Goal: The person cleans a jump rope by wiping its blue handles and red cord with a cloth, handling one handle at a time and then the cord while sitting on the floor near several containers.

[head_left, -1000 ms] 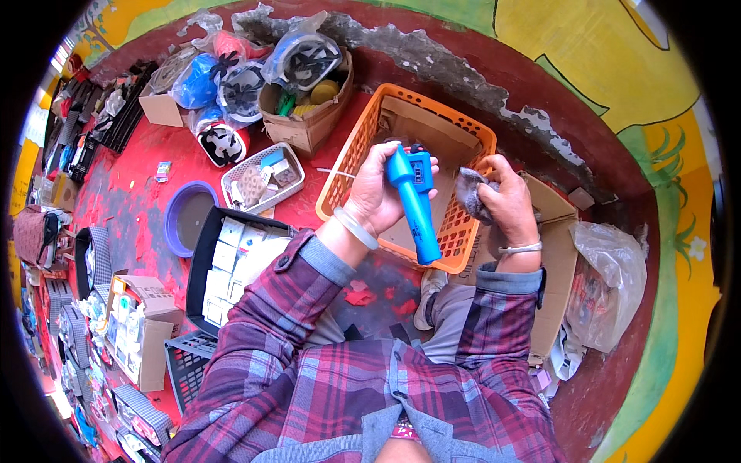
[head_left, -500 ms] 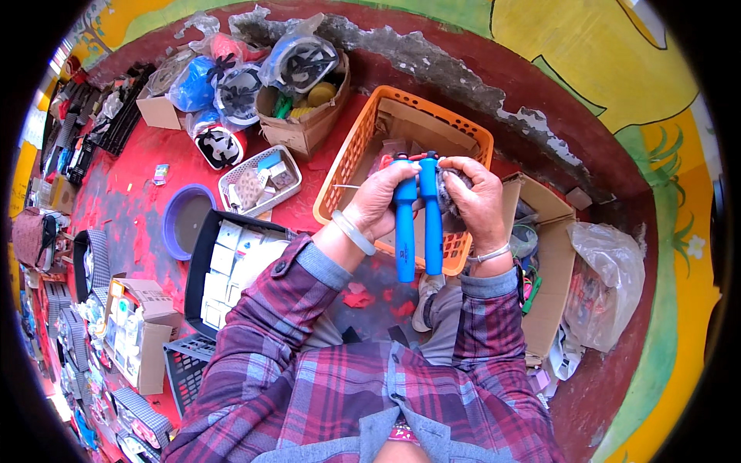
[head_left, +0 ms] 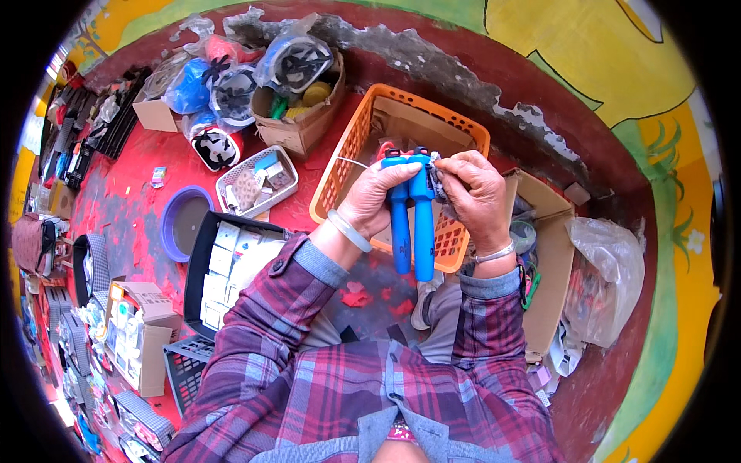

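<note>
My left hand [head_left: 372,199] is closed around the upper part of a pair of blue jump-rope handles [head_left: 422,231], side by side with their long grips hanging down and black ends at the top. Pinched in the fingers of my right hand [head_left: 480,197] is a crumpled grey cloth [head_left: 437,176], pressed against the right-hand handle near its top. Something red shows behind the left fingertips; what it belongs to is hidden. Both hands are over an orange plastic basket [head_left: 345,144] with cardboard in it.
An open cardboard box [head_left: 549,255] and a clear plastic bag [head_left: 610,270] stand at right. To the left are a white basket [head_left: 270,202], a purple basin [head_left: 171,231] and a black crate of small white boxes [head_left: 202,247]. Wrapped helmets [head_left: 299,65] lie near the peeling wall.
The handles have tilted and shifted slightly, their tops now closer together under my left thumb. My right fingers have drawn in, bunching the cloth at the top of the right-hand handle.
</note>
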{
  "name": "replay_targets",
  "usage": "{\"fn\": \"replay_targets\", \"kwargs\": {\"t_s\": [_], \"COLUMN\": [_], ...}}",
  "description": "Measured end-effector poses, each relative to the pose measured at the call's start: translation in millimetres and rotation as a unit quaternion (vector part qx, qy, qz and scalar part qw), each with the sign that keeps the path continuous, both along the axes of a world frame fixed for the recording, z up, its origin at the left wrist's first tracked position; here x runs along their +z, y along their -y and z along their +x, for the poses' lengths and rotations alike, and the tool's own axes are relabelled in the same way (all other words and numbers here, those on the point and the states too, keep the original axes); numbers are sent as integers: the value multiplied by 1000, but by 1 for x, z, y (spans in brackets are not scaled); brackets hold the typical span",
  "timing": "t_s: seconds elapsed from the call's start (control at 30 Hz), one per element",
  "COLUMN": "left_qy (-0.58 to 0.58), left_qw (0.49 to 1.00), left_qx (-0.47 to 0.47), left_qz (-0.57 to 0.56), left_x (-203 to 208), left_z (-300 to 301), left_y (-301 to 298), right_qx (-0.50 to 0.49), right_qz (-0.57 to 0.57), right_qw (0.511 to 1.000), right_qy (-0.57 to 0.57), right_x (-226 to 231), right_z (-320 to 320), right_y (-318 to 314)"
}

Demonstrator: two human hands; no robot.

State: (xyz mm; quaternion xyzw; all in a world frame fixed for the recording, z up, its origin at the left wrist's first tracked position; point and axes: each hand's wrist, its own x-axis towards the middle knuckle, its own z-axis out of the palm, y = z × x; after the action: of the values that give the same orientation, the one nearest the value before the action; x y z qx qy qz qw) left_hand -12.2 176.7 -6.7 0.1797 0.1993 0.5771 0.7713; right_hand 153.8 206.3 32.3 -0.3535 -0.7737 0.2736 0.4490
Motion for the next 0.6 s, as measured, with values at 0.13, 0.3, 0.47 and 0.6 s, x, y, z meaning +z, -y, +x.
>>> {"fn": "replay_targets", "kwargs": {"t_s": [0.13, 0.3, 0.47, 0.6], "left_qy": [-15, -36, -67, -79], "left_qw": [999, 996, 992, 988], "left_qx": [38, 55, 62, 73], "left_qz": [22, 57, 88, 113], "left_x": [0, 11, 14, 18], "left_z": [0, -4, 0, -3], "left_y": [0, 0, 3, 5], "right_qx": [4, 5, 14, 71], "right_qz": [57, -84, -234, -224], "right_qw": [998, 989, 942, 951], "right_qy": [42, -125, -242, -200], "right_x": [4, 3, 9, 5], "right_z": [-3, -15, -14, -8], "right_y": [4, 12, 15, 10]}}
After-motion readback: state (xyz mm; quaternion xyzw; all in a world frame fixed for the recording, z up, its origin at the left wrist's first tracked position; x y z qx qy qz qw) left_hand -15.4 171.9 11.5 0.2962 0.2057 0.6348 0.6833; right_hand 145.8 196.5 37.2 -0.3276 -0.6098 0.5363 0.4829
